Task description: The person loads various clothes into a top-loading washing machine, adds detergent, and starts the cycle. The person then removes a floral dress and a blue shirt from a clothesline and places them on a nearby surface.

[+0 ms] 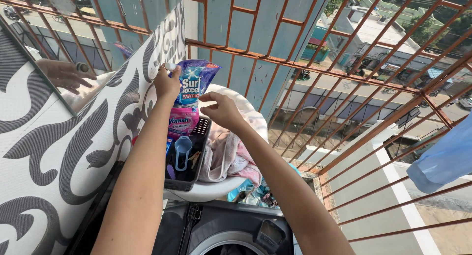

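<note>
Up close in the head view, the left hand (167,83) pinches the crinkled top edge of a glossy blue and purple detergent pouch (192,83), fingers pressed together around the soft plastic. The pouch stands upright in a dark slotted plastic basket (200,137), against the wall covered in a grey and white swirl pattern (59,152). The right hand (222,110) hovers just beside the pouch with fingers curled loosely inward, holding nothing that can be made out. Below the pouch sits a shiny pink packet (183,123), and a translucent blue measuring scoop (182,149) lies in the basket. Crumpled pink and white cloth (228,159) is heaped in a round white tub (216,188) just beside the basket. A dark washing machine top (231,228) is cut off by the lower edge. Rust-orange metal bars (344,73) form a grille. A pale blue garment (442,159) is cut off at the right edge.
</note>
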